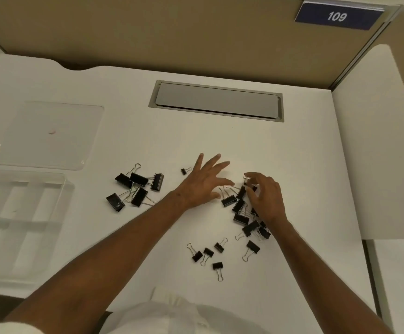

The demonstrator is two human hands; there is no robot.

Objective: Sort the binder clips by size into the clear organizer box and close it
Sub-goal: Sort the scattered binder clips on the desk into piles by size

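Note:
Black binder clips lie in groups on the white desk. Several large clips [137,186] are heaped at centre left. A pile of medium clips [240,214] sits under my right hand [266,198], whose fingers pinch a small clip [247,180] at the pile's top. My left hand [204,180] rests flat with fingers spread, just left of that pile. Several small clips [207,253] lie nearer me, and one tiny clip [185,170] lies beside my left hand. The clear organizer box [20,225] stands open at the left edge, its compartments empty. Its clear lid [49,135] lies flat behind it.
A grey cable hatch [216,101] is set into the desk at the back. Beige partition walls enclose the desk behind, with a blue sign reading 109 [337,16]. A white divider panel [374,145] stands on the right.

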